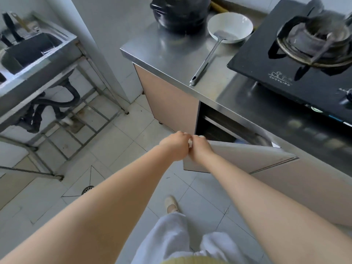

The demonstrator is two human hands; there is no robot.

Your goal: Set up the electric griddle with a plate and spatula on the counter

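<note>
Steel worktop [171, 52] far right holding bowl [230, 27] and spatula [207, 60]; left hand [176, 144] fisted, right hand [200, 147] gripping cabinet door [247, 159].

steel counter [171, 54] bears white plate [230, 27], spatula [207, 60], black griddle [181, 12], stove [297, 60].

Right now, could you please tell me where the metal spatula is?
In the head view, the metal spatula lies on the steel counter, upper right of centre, its blade resting in the white bowl and its handle pointing toward the counter's front edge, left of the gas stove.
</note>
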